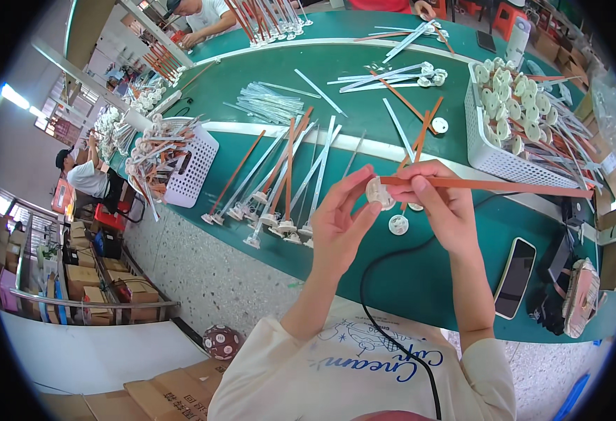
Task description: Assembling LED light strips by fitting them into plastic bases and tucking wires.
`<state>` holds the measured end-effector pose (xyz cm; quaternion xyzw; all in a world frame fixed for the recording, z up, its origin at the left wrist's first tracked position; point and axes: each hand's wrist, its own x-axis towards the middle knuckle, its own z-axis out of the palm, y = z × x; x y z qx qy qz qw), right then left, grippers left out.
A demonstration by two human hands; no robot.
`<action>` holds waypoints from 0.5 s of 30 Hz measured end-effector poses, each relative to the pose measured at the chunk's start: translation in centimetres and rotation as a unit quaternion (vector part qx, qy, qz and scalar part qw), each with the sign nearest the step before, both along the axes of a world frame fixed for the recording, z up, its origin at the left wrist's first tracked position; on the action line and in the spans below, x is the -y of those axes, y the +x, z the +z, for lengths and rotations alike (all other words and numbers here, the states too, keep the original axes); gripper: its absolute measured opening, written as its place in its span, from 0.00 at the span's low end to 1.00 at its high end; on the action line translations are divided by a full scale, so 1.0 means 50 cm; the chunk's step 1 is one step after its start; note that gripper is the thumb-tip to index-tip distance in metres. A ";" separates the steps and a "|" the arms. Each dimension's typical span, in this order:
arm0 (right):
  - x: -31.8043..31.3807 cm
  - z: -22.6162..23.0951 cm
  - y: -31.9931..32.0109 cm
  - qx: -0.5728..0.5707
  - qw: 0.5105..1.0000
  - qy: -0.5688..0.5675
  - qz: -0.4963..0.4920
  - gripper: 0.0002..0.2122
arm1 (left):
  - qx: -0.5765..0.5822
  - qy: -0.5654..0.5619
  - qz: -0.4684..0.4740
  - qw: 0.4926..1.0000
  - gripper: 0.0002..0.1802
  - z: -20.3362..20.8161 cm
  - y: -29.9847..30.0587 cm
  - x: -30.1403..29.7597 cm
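Observation:
My left hand pinches a small round white plastic base between thumb and fingers. A long, flat orange-brown strip runs out to the right from my right hand, whose thumb and fingers are closed on it. The strip's left end meets the white base; whether it sits inside cannot be made out. Just below my hands, another round white base lies on the green table. To the left lies a row of white and brown strips with white bases at their near ends.
A white basket of base-and-strip pieces stands at right; another basket leans at left. Clear strips lie mid-table. A black cable crosses below my hands. A phone lies at right. A co-worker sits across.

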<state>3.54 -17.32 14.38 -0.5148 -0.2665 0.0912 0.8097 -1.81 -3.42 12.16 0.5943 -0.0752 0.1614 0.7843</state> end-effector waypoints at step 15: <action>0.029 -0.006 -0.001 0.005 0.999 -0.030 -0.019 0.06 | 0.003 -0.050 0.069 0.996 0.19 -0.015 0.004 0.013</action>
